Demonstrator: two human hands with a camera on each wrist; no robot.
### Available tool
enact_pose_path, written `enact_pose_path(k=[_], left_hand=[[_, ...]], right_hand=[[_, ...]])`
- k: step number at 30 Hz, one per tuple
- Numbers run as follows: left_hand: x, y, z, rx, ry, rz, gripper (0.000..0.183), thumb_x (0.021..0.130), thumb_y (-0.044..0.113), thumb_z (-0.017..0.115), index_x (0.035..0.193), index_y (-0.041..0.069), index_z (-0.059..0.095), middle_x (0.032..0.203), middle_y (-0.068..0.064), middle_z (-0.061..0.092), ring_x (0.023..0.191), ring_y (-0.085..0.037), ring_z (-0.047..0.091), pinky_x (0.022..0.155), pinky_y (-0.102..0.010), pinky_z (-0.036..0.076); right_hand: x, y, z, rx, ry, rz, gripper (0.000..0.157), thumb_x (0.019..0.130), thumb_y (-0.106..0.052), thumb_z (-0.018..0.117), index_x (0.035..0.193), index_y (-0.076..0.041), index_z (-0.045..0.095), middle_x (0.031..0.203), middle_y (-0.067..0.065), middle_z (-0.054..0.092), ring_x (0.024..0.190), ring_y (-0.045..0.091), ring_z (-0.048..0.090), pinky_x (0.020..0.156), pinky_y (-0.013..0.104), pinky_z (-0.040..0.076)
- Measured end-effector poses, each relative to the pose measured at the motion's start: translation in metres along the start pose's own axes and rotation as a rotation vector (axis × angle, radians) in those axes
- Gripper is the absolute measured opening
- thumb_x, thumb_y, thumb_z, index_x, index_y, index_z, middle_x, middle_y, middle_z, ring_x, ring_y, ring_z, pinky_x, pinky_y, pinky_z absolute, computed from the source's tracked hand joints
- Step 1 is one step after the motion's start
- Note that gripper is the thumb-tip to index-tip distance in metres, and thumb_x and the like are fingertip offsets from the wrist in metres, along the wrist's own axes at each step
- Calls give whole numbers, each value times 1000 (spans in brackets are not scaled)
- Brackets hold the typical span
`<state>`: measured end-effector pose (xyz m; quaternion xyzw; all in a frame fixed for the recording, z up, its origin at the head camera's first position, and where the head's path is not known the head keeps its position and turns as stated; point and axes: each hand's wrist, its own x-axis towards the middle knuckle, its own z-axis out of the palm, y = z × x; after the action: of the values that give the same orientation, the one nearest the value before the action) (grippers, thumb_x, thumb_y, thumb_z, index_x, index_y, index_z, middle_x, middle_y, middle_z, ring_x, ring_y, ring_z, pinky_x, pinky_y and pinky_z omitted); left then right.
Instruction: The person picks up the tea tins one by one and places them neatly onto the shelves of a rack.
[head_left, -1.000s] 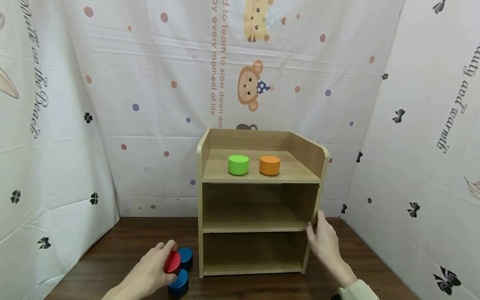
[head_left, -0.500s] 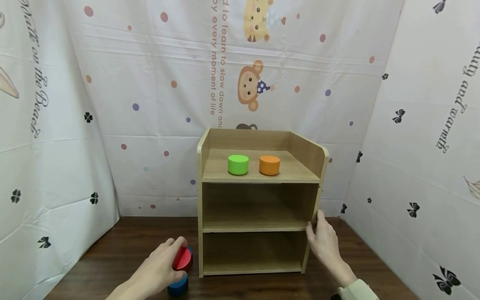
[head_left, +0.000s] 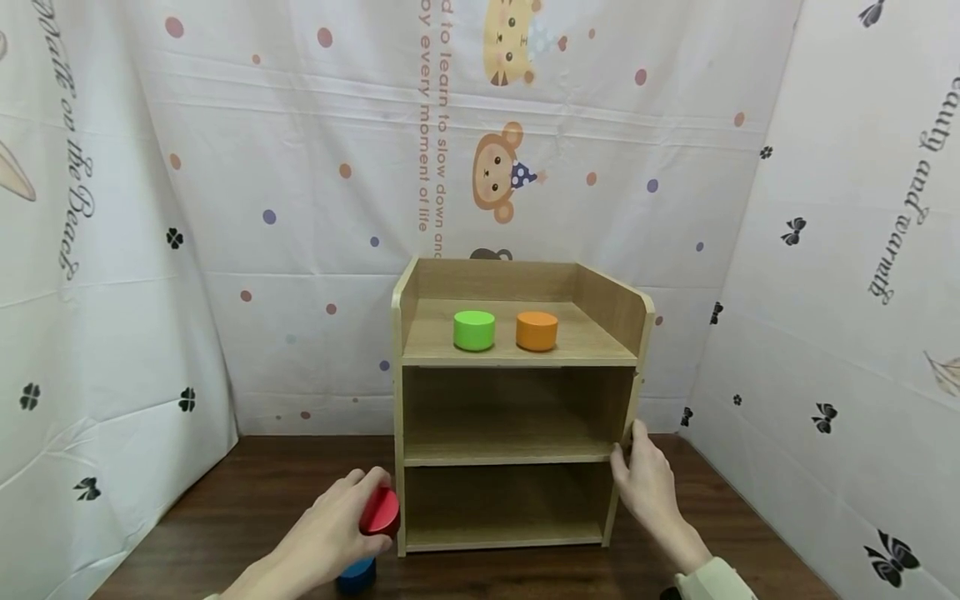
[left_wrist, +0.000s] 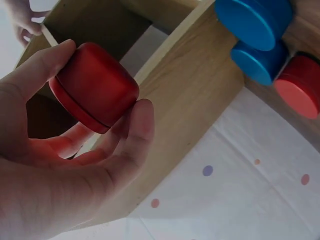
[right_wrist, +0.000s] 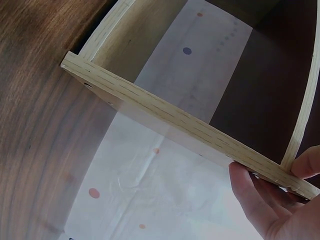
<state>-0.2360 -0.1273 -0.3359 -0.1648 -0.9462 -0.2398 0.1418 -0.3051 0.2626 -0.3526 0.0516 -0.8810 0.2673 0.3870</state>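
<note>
My left hand point(head_left: 326, 533) pinches a red round tin point(left_wrist: 95, 82) between thumb and fingers, by the left side of a small wooden shelf unit point(head_left: 510, 459). A lid seam rings this tin in the left wrist view. Beneath that hand in the head view shows part of a blue tin point(head_left: 357, 577). My right hand point(head_left: 651, 483) grips the front edge of the unit's right side panel point(right_wrist: 175, 122), at middle-shelf height, thumb inside and fingers outside. On the top shelf sit a green round tin point(head_left: 474, 331) and an orange one point(head_left: 536, 332).
Beside the unit, the left wrist view has two blue tins point(left_wrist: 257, 62) and another red tin point(left_wrist: 301, 90) on the dark wooden table point(head_left: 300, 467). White printed cloth point(head_left: 300, 333) hangs behind and at both sides.
My left hand has carried the red tin rightward, away from the blue tins and up to the unit's left edge. The right hand keeps its grip on the side panel.
</note>
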Motion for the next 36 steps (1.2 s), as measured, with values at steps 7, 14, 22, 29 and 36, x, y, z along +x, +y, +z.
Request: enact_pose_path(k=[7,14,22,29,36], left_hand=[[8,17,-5,4,2,21,49,64,20,85,104,21,56,83,8,50,72,-9,45,52,-22,37],[20,34,-13,17,-5,82,50,66,23,85,107,19,56,85,8,51,74,-9,46,54,-23,39],[40,56,-22,31,-7,176,49,68,23,84,109,16,56,87,4,55,76,-11,48,59,-26,42],[59,71,-22,36,-11,179,51,71,22,82,113,12,56,91,-1,57,79,-15,50,62,-30,45],[76,80,-17,22,-12,166,53,73,23,81,117,10,55,94,-4,59,81,-17,52,65,-31,49]], right_hand=[[0,0,0,-3,4,-3,15,86,-1,58,95,0,47,62,7,50,52,15,40,47,29,30],[0,0,1,-4,11,-9,15,86,0,58,96,0,47,63,6,51,52,15,41,47,29,31],[0,-1,1,-12,13,-3,15,86,0,59,95,-1,47,62,6,51,52,15,40,47,29,30],[0,-1,0,-13,30,-25,15,86,1,59,95,0,47,62,5,50,53,15,40,47,30,30],[-1,0,2,-12,42,-25,16,85,0,59,95,0,47,60,4,47,52,14,38,47,29,29]])
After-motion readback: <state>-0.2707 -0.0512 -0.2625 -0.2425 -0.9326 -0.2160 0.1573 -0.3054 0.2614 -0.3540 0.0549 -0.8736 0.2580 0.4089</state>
